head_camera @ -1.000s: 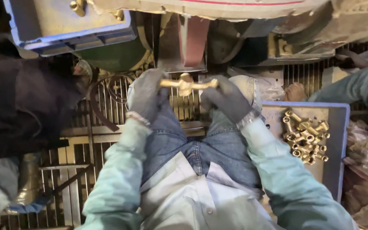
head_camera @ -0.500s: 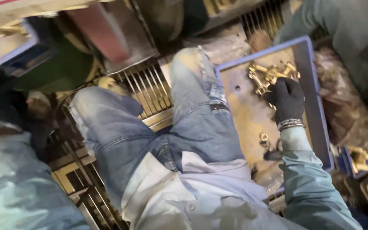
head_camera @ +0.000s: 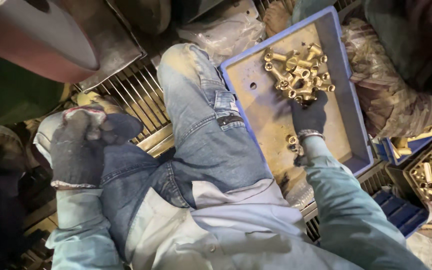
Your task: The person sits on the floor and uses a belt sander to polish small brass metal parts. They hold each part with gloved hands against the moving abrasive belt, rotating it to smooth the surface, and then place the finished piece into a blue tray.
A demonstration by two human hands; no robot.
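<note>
my right hand [head_camera: 310, 116], gloved, reached into blue tray [head_camera: 348, 107], fingers at edge of brass fittings pile [head_camera: 298, 75]; grip unclear. left hand [head_camera: 83, 145], gloved, rested loosely curled on knee, nothing held. pile mostly untouched, two fittings [head_camera: 293, 144] lay apart near wrist.

We see bare floor in the blue tray [head_camera: 343, 125] at six o'clock from the pile of brass fittings [head_camera: 298, 75]. Our knee [head_camera: 196, 95] blocks nine o'clock, and tray walls close in twelve and three.
</note>
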